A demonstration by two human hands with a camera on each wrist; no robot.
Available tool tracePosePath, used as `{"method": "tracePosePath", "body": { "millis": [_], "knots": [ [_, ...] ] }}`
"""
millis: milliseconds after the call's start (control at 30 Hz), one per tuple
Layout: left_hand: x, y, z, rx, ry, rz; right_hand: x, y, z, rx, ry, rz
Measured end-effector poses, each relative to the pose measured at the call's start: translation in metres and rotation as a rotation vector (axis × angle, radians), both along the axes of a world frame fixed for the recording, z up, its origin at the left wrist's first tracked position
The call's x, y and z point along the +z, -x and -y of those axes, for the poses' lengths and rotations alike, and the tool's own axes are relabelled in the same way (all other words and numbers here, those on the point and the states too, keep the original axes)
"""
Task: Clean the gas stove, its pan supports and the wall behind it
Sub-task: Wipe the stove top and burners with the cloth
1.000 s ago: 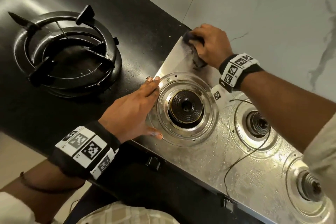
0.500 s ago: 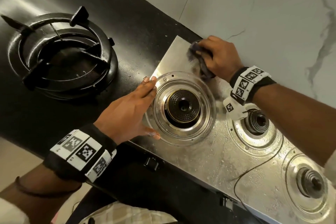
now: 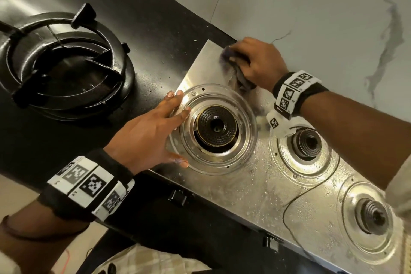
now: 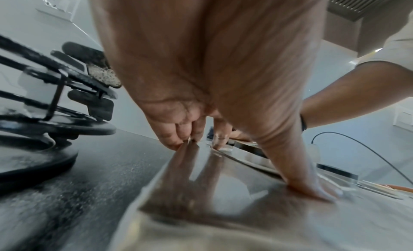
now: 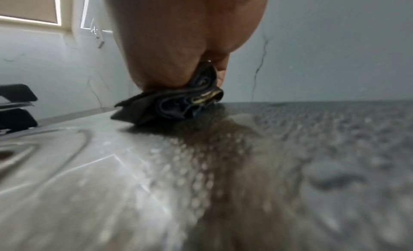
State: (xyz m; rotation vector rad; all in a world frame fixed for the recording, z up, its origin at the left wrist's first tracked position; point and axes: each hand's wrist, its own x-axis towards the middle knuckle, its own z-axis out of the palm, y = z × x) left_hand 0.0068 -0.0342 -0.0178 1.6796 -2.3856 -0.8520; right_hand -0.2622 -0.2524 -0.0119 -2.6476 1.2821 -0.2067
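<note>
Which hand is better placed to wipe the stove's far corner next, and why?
Right. The right hand already grips the cloth on that corner; the left hand lies flat, steadying the stove.

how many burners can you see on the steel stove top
3. One burner sits beside the left hand, a middle one lies under the right wrist, and a third is nearest the right edge, where more may be hidden.

Left hand lies flat, fingers spread; right hand curled, gripping.
</note>
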Motion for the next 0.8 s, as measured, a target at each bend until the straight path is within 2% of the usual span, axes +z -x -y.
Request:
{"method": "tracePosePath", "body": {
  "millis": [67, 133, 200, 300, 467, 633, 733, 800],
  "knots": [
    [0.0, 0.0, 0.0, 0.003, 0.001, -0.01, 0.0, -0.004, -0.001, -0.062, -0.021, 0.007],
    [-0.001, 0.0, -0.001, 0.011, 0.003, -0.032, 0.001, -0.017, -0.015, -0.03, -0.085, 0.042],
    [-0.001, -0.001, 0.0, 0.025, -0.006, -0.064, 0.002, -0.035, -0.035, 0.105, -0.177, 0.09],
    [0.0, -0.001, -0.001, 0.021, -0.006, -0.088, 0.003, -0.058, -0.058, 0.348, -0.268, 0.066],
    [0.002, -0.001, -0.012, 0.09, -0.011, -0.1, 0.009, -0.05, -0.044, 0.522, -0.237, -0.03],
    [-0.001, 0.005, -0.033, 0.138, 0.104, -0.041, 0.015, -0.042, -0.033, 0.564, -0.243, -0.084],
    [-0.004, 0.007, -0.041, 0.166, 0.113, -0.019, 0.016, -0.06, -0.036, 0.602, -0.248, -0.137],
    [-0.004, 0.007, -0.04, 0.168, 0.097, -0.009, 0.017, -0.079, -0.044, 0.695, -0.249, -0.197]
  ]
}}
